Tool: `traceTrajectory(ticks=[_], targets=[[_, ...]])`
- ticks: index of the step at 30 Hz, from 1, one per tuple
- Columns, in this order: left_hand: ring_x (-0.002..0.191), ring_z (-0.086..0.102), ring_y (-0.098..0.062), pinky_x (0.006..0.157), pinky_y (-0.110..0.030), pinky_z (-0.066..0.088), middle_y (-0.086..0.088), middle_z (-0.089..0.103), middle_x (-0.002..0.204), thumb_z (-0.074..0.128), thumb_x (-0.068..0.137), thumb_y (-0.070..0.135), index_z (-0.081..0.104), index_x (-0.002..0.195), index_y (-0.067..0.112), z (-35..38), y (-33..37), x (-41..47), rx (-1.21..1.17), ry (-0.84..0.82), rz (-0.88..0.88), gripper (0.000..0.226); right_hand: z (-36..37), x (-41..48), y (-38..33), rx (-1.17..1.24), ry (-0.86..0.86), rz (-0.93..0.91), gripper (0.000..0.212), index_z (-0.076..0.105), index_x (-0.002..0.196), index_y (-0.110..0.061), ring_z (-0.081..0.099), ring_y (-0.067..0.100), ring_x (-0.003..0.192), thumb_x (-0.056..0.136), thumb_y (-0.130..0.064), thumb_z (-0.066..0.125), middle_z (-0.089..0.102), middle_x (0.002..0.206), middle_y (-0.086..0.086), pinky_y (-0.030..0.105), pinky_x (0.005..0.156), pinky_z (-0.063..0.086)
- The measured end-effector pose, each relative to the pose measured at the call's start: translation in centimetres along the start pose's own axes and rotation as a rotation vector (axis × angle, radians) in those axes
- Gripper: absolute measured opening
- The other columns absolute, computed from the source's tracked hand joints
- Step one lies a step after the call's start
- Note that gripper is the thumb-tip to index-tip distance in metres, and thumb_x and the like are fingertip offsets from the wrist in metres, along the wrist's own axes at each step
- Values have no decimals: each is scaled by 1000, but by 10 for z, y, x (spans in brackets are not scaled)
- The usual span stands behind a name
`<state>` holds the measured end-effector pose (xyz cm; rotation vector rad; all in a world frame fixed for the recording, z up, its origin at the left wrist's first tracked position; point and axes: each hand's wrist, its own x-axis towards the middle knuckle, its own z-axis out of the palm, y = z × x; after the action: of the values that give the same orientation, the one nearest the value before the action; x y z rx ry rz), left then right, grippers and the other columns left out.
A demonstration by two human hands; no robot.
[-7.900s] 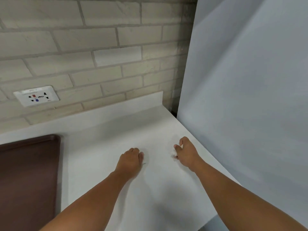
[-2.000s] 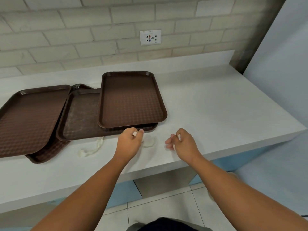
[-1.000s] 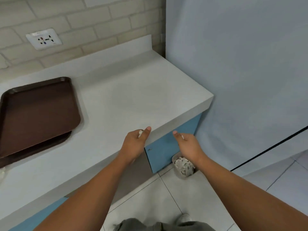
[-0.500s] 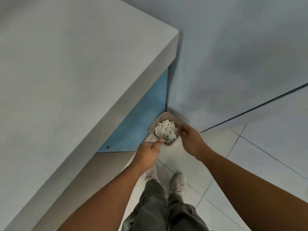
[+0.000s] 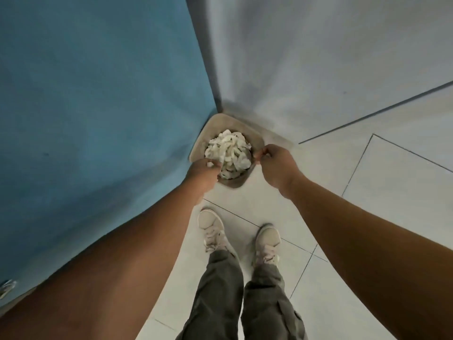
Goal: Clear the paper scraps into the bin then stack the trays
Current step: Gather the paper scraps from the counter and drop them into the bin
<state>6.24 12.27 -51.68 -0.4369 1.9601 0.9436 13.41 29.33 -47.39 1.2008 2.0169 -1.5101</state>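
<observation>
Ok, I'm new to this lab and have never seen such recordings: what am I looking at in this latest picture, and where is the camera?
There is no machine here. A person works with bare hands, and the single camera sits on their head, looking steeply down. That is why you see both forearms, the grey trousers and pale shoes on the tiled floor. In the corner between a blue panel and a pale wall stands a small beige bin, heaped with white paper scraps. The left hand is at the bin's near rim, fingers curled, with a small scrap showing among them. The right hand is at the rim's right side, fingers also curled; I cannot tell whether it holds anything.
</observation>
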Motion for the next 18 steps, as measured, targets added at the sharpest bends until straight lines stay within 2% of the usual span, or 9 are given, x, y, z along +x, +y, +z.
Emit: traceTrajectory(ticks=[2,4,6,8,10,12,14,16,18], targets=[[75,59,-21,66,-32,50,-4,65,89,64,93,21,66,84,23,14,-2,29,-84,-12,-33,9,5,20,19,12,13,13,24,64,89,-17,55,22,78,91,-8,42,64,94,6,24,55,40],[84,63,-23,70,-33,54,-6,67,99,66,85,13,66,88,23,26,-4,50,-156,-9,-76,11,9,33,36,24,12,30,25,63,89,-16,53,20,76,89,-6,41,64,95,7,23,54,40],[99,63,-25,80,-38,58,-7,64,112,69,82,12,63,100,23,36,-10,65,-229,-26,-118,22,12,40,52,0,11,38,29,63,86,-18,54,18,74,87,-3,38,66,94,6,21,52,40],[101,62,-22,82,-37,56,-4,63,115,73,81,19,58,118,19,42,-16,73,-209,-36,-128,40,12,44,63,-19,10,48,34,62,82,-21,55,16,72,86,-1,34,67,91,3,20,52,41],[104,63,-20,86,-33,53,-1,65,120,77,70,31,56,131,21,42,-16,71,-145,27,-95,65,12,46,68,-11,3,58,33,63,84,-20,55,16,71,86,-1,35,66,90,4,20,51,40],[103,61,-18,82,-28,50,5,63,120,67,79,24,58,132,22,35,-11,62,-44,149,40,54,13,49,68,8,-17,64,30,62,85,-19,55,18,73,88,-3,37,66,92,7,21,52,40],[104,59,-17,85,-29,50,6,61,119,57,86,15,59,131,24,27,-11,55,40,264,144,46,17,54,61,21,-47,53,29,62,83,-22,56,19,79,89,-4,39,66,97,7,23,55,41],[104,61,-17,85,-27,50,4,64,119,53,88,10,61,127,25,20,-15,52,75,321,180,43,23,63,51,9,-82,9,29,62,83,-23,56,20,83,89,-4,42,66,103,8,24,62,44],[98,65,-19,77,-26,50,4,67,107,53,87,9,63,116,27,14,-21,52,122,349,195,35,34,74,39,-53,-132,-49,30,63,86,-21,59,20,89,89,-1,42,66,104,5,20,65,46]])
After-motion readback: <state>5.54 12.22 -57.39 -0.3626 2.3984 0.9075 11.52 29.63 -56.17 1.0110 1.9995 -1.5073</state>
